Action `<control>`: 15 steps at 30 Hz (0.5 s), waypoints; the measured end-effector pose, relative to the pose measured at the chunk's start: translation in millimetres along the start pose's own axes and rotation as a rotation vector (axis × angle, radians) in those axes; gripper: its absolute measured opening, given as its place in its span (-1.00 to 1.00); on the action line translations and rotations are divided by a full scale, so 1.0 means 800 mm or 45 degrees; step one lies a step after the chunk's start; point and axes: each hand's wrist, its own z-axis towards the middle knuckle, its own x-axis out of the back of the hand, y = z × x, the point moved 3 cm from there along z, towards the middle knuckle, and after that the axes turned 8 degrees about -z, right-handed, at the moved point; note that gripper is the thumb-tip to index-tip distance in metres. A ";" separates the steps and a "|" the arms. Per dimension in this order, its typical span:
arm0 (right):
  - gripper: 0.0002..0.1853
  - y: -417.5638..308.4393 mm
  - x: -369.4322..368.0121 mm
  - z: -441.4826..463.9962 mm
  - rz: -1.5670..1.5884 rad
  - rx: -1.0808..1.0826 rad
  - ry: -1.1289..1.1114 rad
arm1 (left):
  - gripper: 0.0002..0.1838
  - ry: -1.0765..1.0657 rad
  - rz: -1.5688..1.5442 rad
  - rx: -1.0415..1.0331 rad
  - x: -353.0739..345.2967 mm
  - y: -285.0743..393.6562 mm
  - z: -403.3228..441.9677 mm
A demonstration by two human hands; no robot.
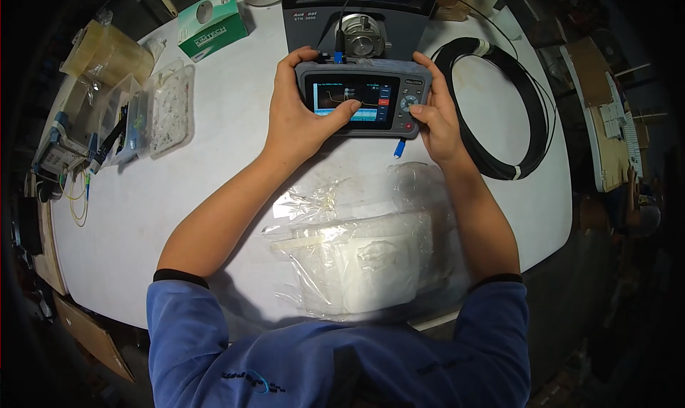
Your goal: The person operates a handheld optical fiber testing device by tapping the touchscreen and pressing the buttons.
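Both hands grip a grey handheld OTDR tester (308,71) with a lit screen that shows a trace. My left hand (294,119) wraps its left end, the thumb lying over the screen. On the other end, my right hand (441,119) has its fingers around the side and its thumb at the round keypad. A blue fibre connector (339,56) with a black cable is plugged into the tester's top edge. Below the tester a second blue connector (399,148) lies near the table. Behind stands a grey machine (307,31) with a round metal fixture.
A coil of black cable (457,133) rests on the right. Clear plastic bags (378,265) with white contents lie in front of my body. At the left are a green Kimtech box (217,37), a tape roll (107,55) and plastic trays (171,112).
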 end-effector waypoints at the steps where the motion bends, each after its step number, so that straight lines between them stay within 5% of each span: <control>1: -0.13 0.000 0.000 0.000 -0.009 0.002 0.001 | -0.04 -0.002 -0.011 0.003 0.000 -0.001 0.000; 15: -0.12 -0.005 0.000 -0.001 -0.002 0.002 -0.007 | -0.11 -0.038 -0.033 0.002 -0.001 0.001 -0.001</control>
